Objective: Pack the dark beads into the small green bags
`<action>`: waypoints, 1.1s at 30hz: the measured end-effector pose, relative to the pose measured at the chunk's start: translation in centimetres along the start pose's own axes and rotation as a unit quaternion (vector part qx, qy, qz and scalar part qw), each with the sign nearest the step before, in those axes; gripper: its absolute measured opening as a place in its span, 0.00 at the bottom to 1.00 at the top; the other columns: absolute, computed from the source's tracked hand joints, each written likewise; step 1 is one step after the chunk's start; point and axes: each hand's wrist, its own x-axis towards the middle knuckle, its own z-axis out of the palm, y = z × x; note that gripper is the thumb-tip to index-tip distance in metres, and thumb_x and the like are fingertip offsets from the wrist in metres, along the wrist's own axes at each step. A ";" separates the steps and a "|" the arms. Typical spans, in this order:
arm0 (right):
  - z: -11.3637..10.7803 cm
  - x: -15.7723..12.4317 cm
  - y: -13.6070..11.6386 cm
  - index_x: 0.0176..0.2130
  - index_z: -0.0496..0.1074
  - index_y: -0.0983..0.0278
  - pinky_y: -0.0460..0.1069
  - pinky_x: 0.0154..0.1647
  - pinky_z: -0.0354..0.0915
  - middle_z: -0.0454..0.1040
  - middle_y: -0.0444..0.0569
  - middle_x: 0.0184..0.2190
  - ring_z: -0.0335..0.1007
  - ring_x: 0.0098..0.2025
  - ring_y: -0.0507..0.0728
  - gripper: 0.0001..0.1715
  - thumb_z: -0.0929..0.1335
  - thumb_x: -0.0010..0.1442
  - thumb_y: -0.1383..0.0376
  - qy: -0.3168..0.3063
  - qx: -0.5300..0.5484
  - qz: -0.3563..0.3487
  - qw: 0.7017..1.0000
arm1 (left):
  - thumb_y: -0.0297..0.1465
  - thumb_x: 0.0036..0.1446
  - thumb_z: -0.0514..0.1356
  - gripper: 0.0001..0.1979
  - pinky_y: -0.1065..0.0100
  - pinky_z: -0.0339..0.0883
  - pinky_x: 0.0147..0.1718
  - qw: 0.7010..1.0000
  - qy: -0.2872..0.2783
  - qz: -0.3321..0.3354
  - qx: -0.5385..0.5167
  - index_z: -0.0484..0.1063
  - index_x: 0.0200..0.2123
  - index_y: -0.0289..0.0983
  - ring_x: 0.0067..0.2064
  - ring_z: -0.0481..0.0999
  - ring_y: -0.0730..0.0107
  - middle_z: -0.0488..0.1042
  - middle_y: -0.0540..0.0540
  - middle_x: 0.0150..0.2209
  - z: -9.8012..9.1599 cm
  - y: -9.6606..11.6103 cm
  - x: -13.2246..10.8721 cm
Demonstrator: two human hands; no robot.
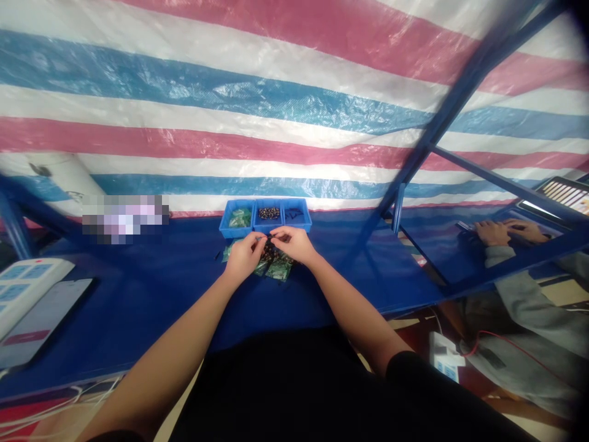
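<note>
My left hand (245,255) and my right hand (296,244) meet over the blue table, fingertips pinched together. Between them is a small dark piece (269,236), too small to make out its kind. Right under the hands lie a loose heap of small black and brass-coloured parts (270,253) and several green-tinted clear plastic bags (278,269). Just beyond stand three joined blue bins: the left bin (234,233) holds green-tinted bags, the middle bin (268,228) small brass-and-black parts, the right bin (304,216) thin black pieces.
At left, a white power strip (34,279) and a phone (46,319) lie on the blue table (151,294). A blurred-out item (126,218) is behind them. Blue frame bars (414,166) rise at right, with a co-worker's hands (510,232) beyond. Striped sheeting (257,98) hangs behind.
</note>
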 end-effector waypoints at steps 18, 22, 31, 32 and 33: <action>0.2 0.0 -0.6 0.40 0.77 0.65 0.46 0.36 0.69 0.79 0.48 0.34 0.73 0.31 0.51 0.14 0.68 0.56 0.61 0.019 0.002 -0.001 1.000 | 0.42 0.61 0.54 0.16 0.72 0.65 0.28 0.999 0.003 -0.012 -0.046 0.71 0.43 0.38 0.25 0.74 0.72 0.75 0.52 0.23 0.1 0.2 0.0; 0.4 -0.1 -0.8 0.40 0.77 0.65 0.46 0.36 0.69 0.79 0.48 0.33 0.73 0.31 0.51 0.14 0.68 0.56 0.60 0.011 0.005 -0.004 1.000 | 0.42 0.62 0.52 0.15 0.73 0.65 0.28 0.999 0.003 -0.011 -0.033 0.72 0.42 0.39 0.24 0.73 0.72 0.74 0.52 0.23 0.0 0.1 0.0; 0.3 -0.1 -1.1 0.39 0.77 0.64 0.45 0.33 0.67 0.78 0.46 0.32 0.70 0.28 0.50 0.12 0.67 0.56 0.62 0.022 -0.021 -0.017 0.999 | 0.43 0.62 0.52 0.17 0.73 0.64 0.29 1.000 0.007 -0.009 -0.019 0.72 0.42 0.39 0.25 0.72 0.73 0.73 0.52 0.22 -0.1 0.4 -0.1; 0.2 -0.1 -1.1 0.38 0.77 0.64 0.45 0.33 0.67 0.78 0.46 0.33 0.70 0.28 0.50 0.12 0.67 0.56 0.62 0.021 -0.023 -0.017 0.999 | 0.43 0.61 0.52 0.17 0.73 0.64 0.28 1.000 0.011 -0.009 -0.017 0.72 0.43 0.39 0.24 0.71 0.73 0.72 0.53 0.22 0.0 0.3 -0.1; 0.2 -0.1 -1.2 0.38 0.77 0.64 0.45 0.33 0.67 0.78 0.46 0.33 0.70 0.28 0.50 0.12 0.67 0.56 0.62 0.020 -0.024 -0.016 0.999 | 0.43 0.61 0.53 0.17 0.73 0.63 0.28 1.000 0.014 -0.009 -0.014 0.72 0.44 0.39 0.24 0.71 0.73 0.71 0.53 0.22 0.0 0.2 0.0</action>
